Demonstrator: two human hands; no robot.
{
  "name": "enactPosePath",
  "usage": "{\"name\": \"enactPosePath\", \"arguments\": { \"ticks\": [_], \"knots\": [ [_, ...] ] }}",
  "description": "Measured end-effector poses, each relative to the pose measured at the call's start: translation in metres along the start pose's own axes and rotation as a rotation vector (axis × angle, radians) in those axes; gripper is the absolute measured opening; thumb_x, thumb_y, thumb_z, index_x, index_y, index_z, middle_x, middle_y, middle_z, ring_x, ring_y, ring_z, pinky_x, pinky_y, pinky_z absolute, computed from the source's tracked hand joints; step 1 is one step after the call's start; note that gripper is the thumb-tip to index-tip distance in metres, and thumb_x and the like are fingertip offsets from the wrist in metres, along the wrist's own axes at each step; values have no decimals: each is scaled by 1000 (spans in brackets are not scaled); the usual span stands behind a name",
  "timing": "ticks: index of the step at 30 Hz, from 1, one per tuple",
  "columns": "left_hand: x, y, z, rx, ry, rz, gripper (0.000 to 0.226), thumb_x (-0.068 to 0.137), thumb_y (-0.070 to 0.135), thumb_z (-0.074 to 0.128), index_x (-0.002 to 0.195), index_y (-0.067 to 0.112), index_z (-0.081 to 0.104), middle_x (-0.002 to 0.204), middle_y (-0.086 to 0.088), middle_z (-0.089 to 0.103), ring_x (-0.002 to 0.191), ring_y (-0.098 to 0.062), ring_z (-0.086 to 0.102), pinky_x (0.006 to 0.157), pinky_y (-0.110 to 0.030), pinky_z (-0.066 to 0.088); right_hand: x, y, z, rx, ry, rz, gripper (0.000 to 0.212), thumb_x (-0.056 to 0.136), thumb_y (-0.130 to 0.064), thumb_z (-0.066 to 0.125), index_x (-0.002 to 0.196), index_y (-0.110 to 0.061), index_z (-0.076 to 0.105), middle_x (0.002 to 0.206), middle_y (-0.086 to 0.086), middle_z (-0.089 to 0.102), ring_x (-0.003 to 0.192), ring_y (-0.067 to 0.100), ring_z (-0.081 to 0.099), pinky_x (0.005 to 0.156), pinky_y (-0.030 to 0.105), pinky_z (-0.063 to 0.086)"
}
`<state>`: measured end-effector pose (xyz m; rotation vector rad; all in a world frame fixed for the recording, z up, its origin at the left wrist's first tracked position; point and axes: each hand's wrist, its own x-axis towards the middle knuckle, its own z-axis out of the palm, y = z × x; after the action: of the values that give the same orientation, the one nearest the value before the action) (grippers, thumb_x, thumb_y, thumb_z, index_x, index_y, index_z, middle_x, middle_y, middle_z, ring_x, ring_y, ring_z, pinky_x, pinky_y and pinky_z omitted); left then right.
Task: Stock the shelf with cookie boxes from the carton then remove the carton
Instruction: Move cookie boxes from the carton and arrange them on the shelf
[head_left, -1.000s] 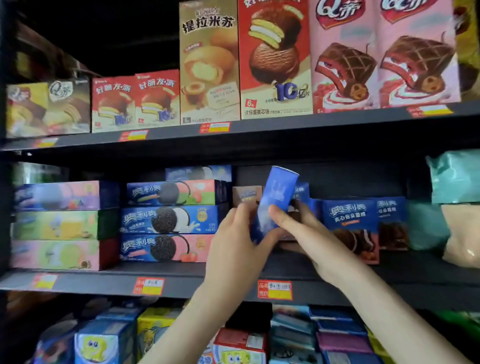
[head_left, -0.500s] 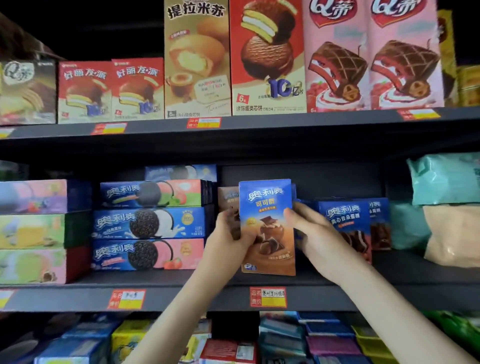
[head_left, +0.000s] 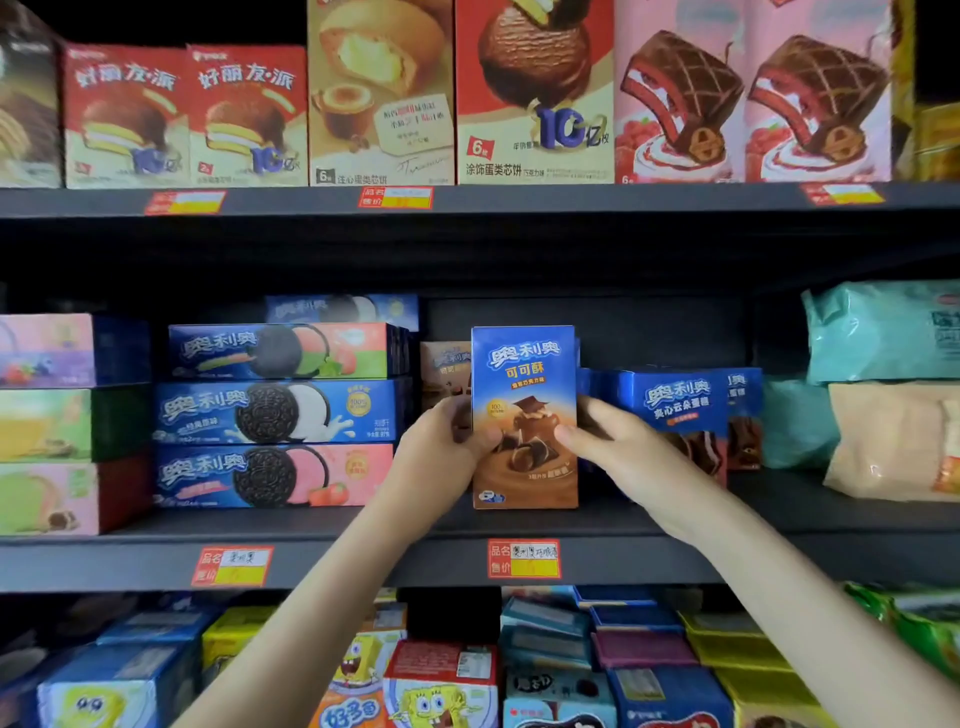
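Note:
A blue-and-brown cookie box (head_left: 524, 374) stands upright on the middle shelf (head_left: 831, 551), front face toward me. My left hand (head_left: 441, 447) grips its left edge, thumb on the front. Its right edge is held by my right hand (head_left: 618, 447), thumb also on the front. Behind it on the left stands another brown box (head_left: 441, 364) of the same kind. Blue cookie boxes (head_left: 675, 410) stand just to its right. The carton is out of view.
Three flat cookie boxes (head_left: 275, 415) are stacked on the left of the middle shelf, with pastel boxes (head_left: 57, 426) further left. Bagged goods (head_left: 883, 389) fill the right end. Cake boxes (head_left: 530, 93) line the upper shelf. Cartoon snack boxes (head_left: 436, 691) crowd the lower shelf.
The box turned from edge-on and tilted to upright with its front facing me, and it came down onto the shelf. Both hands stayed on it. The camera moved closer.

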<state>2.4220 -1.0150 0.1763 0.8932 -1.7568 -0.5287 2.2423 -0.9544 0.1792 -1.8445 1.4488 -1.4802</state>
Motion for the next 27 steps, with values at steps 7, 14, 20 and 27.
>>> {"name": "enactPosePath", "arguments": {
  "ticks": [7,14,20,27],
  "knots": [
    [-3,1,-1,-48,-24,-18,43,90,26,62,131,16,53,116,-1,66,100,-16,65,86,-33,55,-8,-1,-2,-31,-44,-20,27,96,-16,54,116,-32,60,113,-17,67,108,0,59,98,26,44],
    [-8,7,-5,-137,-42,-76,42,90,24,63,130,15,55,112,0,68,96,-16,68,85,-33,56,-4,1,0,-51,-18,-22,30,97,-18,52,125,-26,58,120,-13,64,113,6,58,101,30,44],
    [-5,7,-3,-84,-53,-119,47,86,25,67,129,20,52,115,-1,65,100,-19,65,87,-40,56,3,4,3,-183,54,-44,45,95,-18,55,137,-27,44,125,-10,59,116,10,55,95,28,45],
    [0,3,-3,78,-74,-148,50,84,23,69,128,17,46,98,7,60,89,-11,60,76,-28,53,-14,-1,10,-518,120,-196,65,94,-13,55,149,-21,21,142,2,45,124,17,51,103,30,43]
  ]
}}
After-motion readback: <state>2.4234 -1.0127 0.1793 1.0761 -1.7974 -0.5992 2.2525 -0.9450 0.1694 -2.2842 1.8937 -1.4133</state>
